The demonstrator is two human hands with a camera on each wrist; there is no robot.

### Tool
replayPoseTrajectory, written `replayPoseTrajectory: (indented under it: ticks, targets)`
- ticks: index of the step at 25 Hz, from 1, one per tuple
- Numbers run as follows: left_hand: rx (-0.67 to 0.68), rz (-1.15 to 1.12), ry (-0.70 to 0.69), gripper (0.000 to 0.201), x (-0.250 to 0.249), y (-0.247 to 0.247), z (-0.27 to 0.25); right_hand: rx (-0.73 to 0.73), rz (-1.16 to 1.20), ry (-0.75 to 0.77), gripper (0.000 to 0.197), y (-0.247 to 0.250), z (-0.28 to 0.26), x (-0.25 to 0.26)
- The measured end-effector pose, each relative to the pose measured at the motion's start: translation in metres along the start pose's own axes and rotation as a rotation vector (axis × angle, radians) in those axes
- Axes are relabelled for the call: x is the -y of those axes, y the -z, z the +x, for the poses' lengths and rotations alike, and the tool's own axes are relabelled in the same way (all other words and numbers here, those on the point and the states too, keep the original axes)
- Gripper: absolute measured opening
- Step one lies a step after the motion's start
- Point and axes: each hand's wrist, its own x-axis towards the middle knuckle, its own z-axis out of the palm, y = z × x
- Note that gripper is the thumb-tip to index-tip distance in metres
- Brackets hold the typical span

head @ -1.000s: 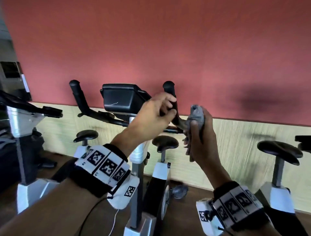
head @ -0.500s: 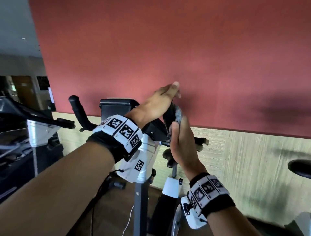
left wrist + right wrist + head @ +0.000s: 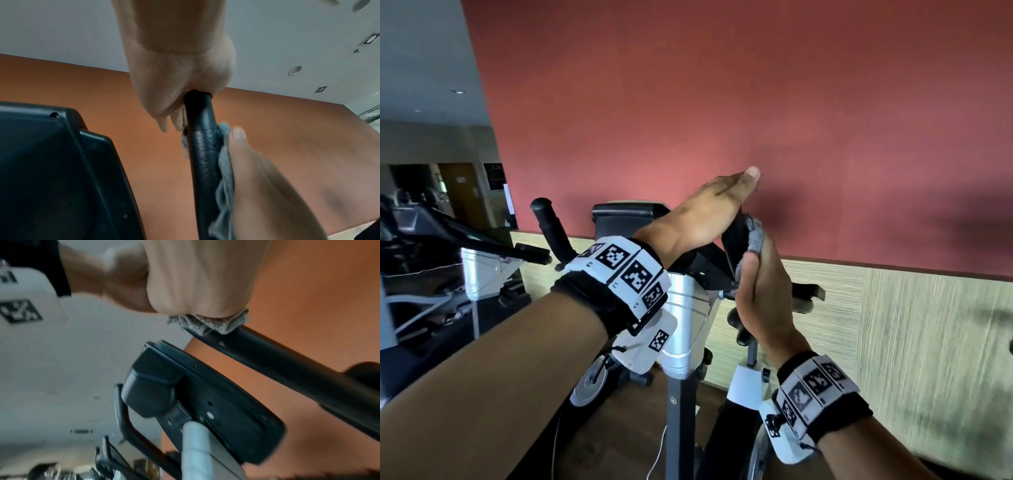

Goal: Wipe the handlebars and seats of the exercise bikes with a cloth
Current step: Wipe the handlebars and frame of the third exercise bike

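The exercise bike's black right handlebar point(image 3: 732, 236) rises in front of me. My left hand point(image 3: 705, 209) caps its tip, thumb stretched upward; in the left wrist view my left hand point(image 3: 174, 97) has its fingers curled down round the handlebar point(image 3: 202, 154). Just below, my right hand point(image 3: 760, 274) grips a grey cloth point(image 3: 753, 233) wrapped round the bar. In the right wrist view my right hand point(image 3: 197, 285) is a fist squeezing the cloth point(image 3: 216, 322) on the handlebar point(image 3: 287, 369). The cloth point(image 3: 225, 162) lies between the bar and my right hand point(image 3: 267, 178).
The bike's console point(image 3: 626, 214) and silver post point(image 3: 681, 325) stand between my arms, the left handlebar point(image 3: 549, 222) beyond. Another machine point(image 3: 465, 240) is at the left. A black seat point(image 3: 804, 293) sits behind my right hand. A red wall point(image 3: 791, 102) is close ahead.
My left hand slid up from the bar's middle to its tip. My right hand brought the cloth onto the handlebar and closed round it. The view came nearer and tilted up.
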Motion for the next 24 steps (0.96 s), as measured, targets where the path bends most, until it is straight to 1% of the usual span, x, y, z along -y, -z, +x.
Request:
replayPoseTrajectory:
  ticks: [3,4,6,8,9,10,12,13,14,15,16,18,20,22,24]
  targets:
    - [0.009,-0.065,-0.015,0.069,0.001,0.001,0.003,-0.047,0.034,0.146,0.055,-0.008,0.031,0.014]
    - [0.003,-0.074,-0.011,0.069,0.003,0.001,0.003,-0.05,0.036,0.162,0.053,-0.009,0.033,0.017]
    - [-0.018,-0.059,-0.01,0.073,0.006,0.0,0.005,-0.041,0.057,0.139,0.047,-0.005,0.025,0.012]
    - [-0.041,-0.041,-0.005,0.087,0.009,-0.001,0.006,-0.002,0.127,0.076,0.038,0.004,0.012,0.0]
    - [-0.04,-0.033,-0.004,0.091,0.01,-0.002,0.007,-0.004,0.142,0.038,0.037,0.011,0.007,-0.008]
    - [-0.043,-0.022,-0.007,0.091,0.01,-0.003,0.007,-0.021,0.144,0.0,0.037,0.018,0.005,-0.014]
    - [-0.056,-0.003,-0.014,0.08,0.009,-0.003,0.006,-0.045,0.154,-0.022,0.038,0.031,0.002,-0.021]
    - [-0.057,-0.014,-0.017,0.07,0.008,-0.003,0.005,-0.02,0.172,-0.01,0.039,0.033,0.001,-0.02]
    - [-0.06,-0.03,-0.02,0.062,0.008,-0.004,0.006,0.035,0.212,0.021,0.038,0.033,0.001,-0.016]
    - [-0.057,-0.045,-0.014,0.059,0.009,-0.004,0.006,0.079,0.269,0.051,0.039,0.027,0.002,-0.01]
    - [-0.054,-0.054,-0.01,0.058,0.009,-0.005,0.006,0.09,0.341,0.055,0.039,0.02,0.006,-0.001]
    - [-0.064,-0.062,-0.02,0.059,0.01,-0.005,0.009,0.017,0.399,0.057,0.04,0.003,0.023,0.014]
    - [-0.063,-0.09,-0.026,0.053,0.009,-0.005,0.011,-0.079,0.312,0.085,0.04,-0.006,0.037,0.016]
    - [-0.063,-0.077,-0.022,0.05,0.008,-0.005,0.01,-0.123,0.26,0.122,0.035,-0.005,0.029,0.007]
    - [-0.069,-0.055,-0.017,0.05,0.008,-0.005,0.008,-0.122,0.246,0.061,0.037,0.0,0.008,0.0]
